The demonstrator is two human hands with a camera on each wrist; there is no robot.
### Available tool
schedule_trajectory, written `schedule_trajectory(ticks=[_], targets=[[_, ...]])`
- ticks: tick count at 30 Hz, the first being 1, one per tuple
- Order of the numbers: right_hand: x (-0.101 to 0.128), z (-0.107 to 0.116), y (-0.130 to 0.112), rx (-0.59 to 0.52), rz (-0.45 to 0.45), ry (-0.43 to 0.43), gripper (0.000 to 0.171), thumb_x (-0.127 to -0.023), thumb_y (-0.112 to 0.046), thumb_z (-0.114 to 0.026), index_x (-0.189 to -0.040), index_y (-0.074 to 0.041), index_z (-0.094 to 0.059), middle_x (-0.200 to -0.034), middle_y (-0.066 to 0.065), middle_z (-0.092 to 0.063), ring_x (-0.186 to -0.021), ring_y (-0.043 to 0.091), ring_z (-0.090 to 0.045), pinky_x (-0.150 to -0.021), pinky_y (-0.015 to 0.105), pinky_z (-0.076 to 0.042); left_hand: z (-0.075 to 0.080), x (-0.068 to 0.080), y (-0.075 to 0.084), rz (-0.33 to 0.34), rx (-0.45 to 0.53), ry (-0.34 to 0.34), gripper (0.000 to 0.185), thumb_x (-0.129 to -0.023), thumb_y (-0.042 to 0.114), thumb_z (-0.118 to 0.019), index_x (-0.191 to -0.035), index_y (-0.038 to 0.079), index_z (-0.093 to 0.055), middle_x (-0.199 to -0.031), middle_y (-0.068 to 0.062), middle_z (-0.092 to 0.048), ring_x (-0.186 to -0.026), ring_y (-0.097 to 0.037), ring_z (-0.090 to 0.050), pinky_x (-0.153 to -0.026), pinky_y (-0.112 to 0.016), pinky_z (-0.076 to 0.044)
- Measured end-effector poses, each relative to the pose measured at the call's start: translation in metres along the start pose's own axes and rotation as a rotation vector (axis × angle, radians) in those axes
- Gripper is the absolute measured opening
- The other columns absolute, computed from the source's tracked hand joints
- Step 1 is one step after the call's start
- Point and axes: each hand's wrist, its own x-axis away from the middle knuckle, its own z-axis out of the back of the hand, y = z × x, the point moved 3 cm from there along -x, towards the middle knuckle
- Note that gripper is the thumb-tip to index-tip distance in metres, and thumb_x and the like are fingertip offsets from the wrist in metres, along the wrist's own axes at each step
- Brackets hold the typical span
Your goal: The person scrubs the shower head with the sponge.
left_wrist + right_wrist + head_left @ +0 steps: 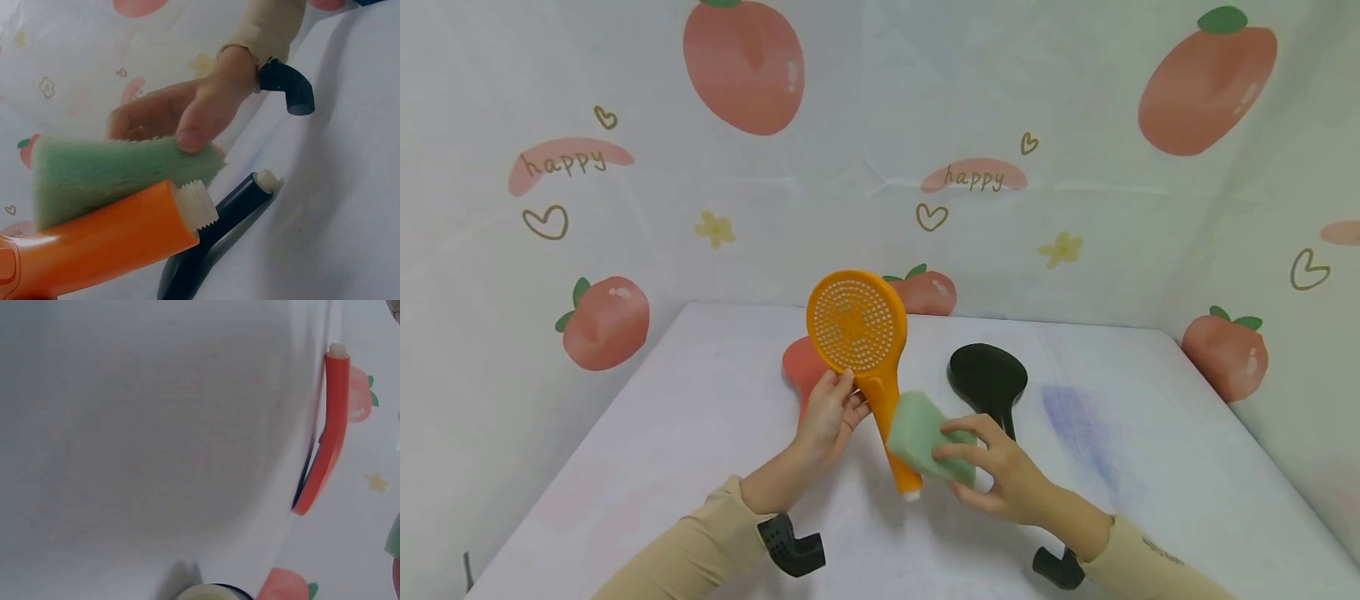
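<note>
Held up off the table, an orange shower head point(852, 325) faces forward with its round perforated disc on top. My left hand point(830, 421) grips it at the neck, thumb in front and fingers behind. A pale green sponge point(917, 442) lies against the handle's side, pinched between the thumb and fingers of my right hand point(1000, 471). In the left wrist view, the sponge point(106, 178) runs along the orange handle point(119, 240), which ends in a white threaded tip point(199, 206). The right wrist view does not show the right hand's grip.
Behind the left hand a red shower head point(802, 367) rests on the white table point(647, 467), partly covered. A black shower head point(987, 375) lies beyond the right hand, its handle partly hidden. A fruit-patterned cloth point(850, 192) hangs around the table's back and sides.
</note>
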Motion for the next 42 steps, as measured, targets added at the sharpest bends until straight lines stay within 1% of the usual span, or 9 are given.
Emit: schedule_trajectory(ticks=[5, 10, 17, 21, 25, 28, 31, 37, 42], targets=[[0.009, -0.001, -0.004, -0.005, 0.086, -0.015, 0.023, -0.090, -0.028, -0.052, -0.104, -0.014, -0.064, -0.110, 0.014, -0.055, -0.105, 0.023, -0.049, -0.098, 0.022, -0.040, 0.003, -0.003, 0.000, -0.027, -0.009, 0.024, 0.039, -0.103, 0.019, -0.028, -0.137, 0.000, -0.029, -0.126, -0.011, -0.046, -0.097, -0.015, -0.058, -0.086, -0.026, -0.052], [0.013, -0.002, -0.005, 0.011, 0.116, -0.018, 0.022, -0.089, -0.028, -0.052, -0.103, -0.016, -0.065, -0.109, 0.012, -0.057, -0.101, 0.022, -0.050, -0.093, 0.025, -0.042, 0.004, -0.004, 0.002, -0.042, -0.009, 0.046, 0.040, -0.103, 0.020, -0.029, -0.139, 0.002, -0.029, -0.125, -0.012, -0.047, -0.095, -0.014, -0.058, -0.084, -0.026, -0.052], [0.008, -0.001, -0.002, 0.057, 0.058, 0.045, 0.025, -0.091, -0.031, -0.050, -0.102, -0.014, -0.066, -0.109, 0.015, -0.056, -0.102, 0.024, -0.050, -0.093, 0.024, -0.043, -0.001, 0.001, 0.000, -0.008, -0.010, 0.018, 0.038, -0.103, 0.018, -0.028, -0.139, 0.004, -0.028, -0.124, -0.009, -0.047, -0.096, -0.014, -0.057, -0.086, -0.026, -0.052], [0.007, -0.003, -0.001, 0.055, 0.022, 0.051, 0.026, -0.092, -0.031, -0.049, -0.104, -0.014, -0.065, -0.111, 0.015, -0.055, -0.103, 0.024, -0.049, -0.094, 0.022, -0.042, -0.003, 0.002, -0.002, -0.003, -0.010, -0.005, 0.041, -0.103, 0.023, -0.032, -0.139, 0.004, -0.030, -0.123, -0.007, -0.048, -0.097, -0.014, -0.058, -0.086, -0.026, -0.053], [0.008, -0.004, -0.001, 0.047, 0.021, 0.050, 0.026, -0.091, -0.031, -0.050, -0.104, -0.014, -0.066, -0.111, 0.015, -0.056, -0.104, 0.023, -0.048, -0.095, 0.021, -0.040, -0.004, 0.002, -0.002, -0.016, -0.061, -0.034, 0.048, -0.097, 0.027, -0.049, -0.135, 0.003, -0.033, -0.122, -0.007, -0.051, -0.098, -0.012, -0.059, -0.089, -0.026, -0.053], [0.008, -0.004, -0.001, 0.044, 0.034, 0.048, 0.025, -0.091, -0.030, -0.051, -0.104, -0.014, -0.066, -0.110, 0.015, -0.056, -0.103, 0.024, -0.049, -0.095, 0.022, -0.041, -0.005, 0.003, -0.003, -0.026, -0.127, -0.071, 0.054, -0.090, 0.019, -0.062, -0.134, 0.005, -0.035, -0.121, -0.008, -0.053, -0.098, -0.010, -0.061, -0.093, -0.029, -0.051], [0.008, -0.004, -0.002, 0.054, 0.052, 0.039, 0.025, -0.090, -0.030, -0.052, -0.103, -0.014, -0.066, -0.109, 0.015, -0.057, -0.103, 0.025, -0.049, -0.096, 0.023, -0.040, -0.006, 0.003, -0.003, -0.038, -0.179, -0.101, 0.058, -0.084, 0.012, -0.069, -0.132, 0.007, -0.037, -0.120, -0.010, -0.056, -0.097, -0.011, -0.063, -0.097, -0.033, -0.049], [0.006, -0.004, -0.004, 0.076, 0.073, 0.046, 0.026, -0.090, -0.031, -0.050, -0.102, -0.014, -0.066, -0.108, 0.014, -0.058, -0.101, 0.024, -0.050, -0.095, 0.026, -0.041, -0.009, 0.003, -0.004, -0.037, -0.245, -0.112, 0.051, -0.086, 0.012, -0.065, -0.130, 0.005, -0.040, -0.120, -0.012, -0.058, -0.102, -0.014, -0.062, -0.101, -0.037, -0.046], [0.005, -0.004, -0.004, 0.082, 0.078, 0.043, 0.026, -0.091, -0.031, -0.050, -0.102, -0.014, -0.066, -0.108, 0.013, -0.058, -0.099, 0.024, -0.051, -0.093, 0.027, -0.041, -0.009, 0.002, -0.006, -0.002, -0.293, -0.114, 0.047, -0.090, 0.018, -0.062, -0.130, 0.003, -0.042, -0.119, -0.010, -0.053, -0.104, -0.016, -0.056, -0.105, -0.040, -0.043]])
